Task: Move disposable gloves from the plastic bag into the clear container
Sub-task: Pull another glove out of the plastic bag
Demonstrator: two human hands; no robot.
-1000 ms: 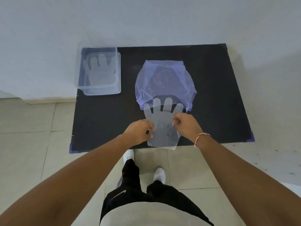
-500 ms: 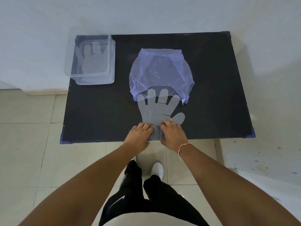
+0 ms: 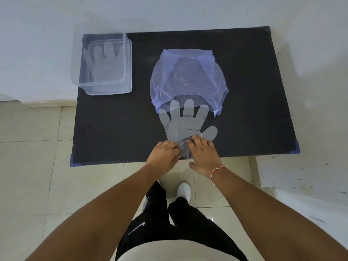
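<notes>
A translucent disposable glove (image 3: 183,125) lies flat on the black table (image 3: 116,119), fingers pointing away from me, fingertips over the mouth of the bluish plastic bag (image 3: 188,78). My left hand (image 3: 163,154) and my right hand (image 3: 202,154) both pinch the glove's bunched cuff at the table's near edge. The clear container (image 3: 105,63) stands at the far left corner with another glove (image 3: 104,61) lying flat inside it.
The table stands against a white wall; tiled floor lies below its near edge. Blue corner guards (image 3: 74,161) mark the near corners. My legs and white shoes (image 3: 183,189) are under the front edge.
The glove has gone from held up in the air to lying spread flat on the table. My hands have drawn together and gathered its cuff at the near edge.
</notes>
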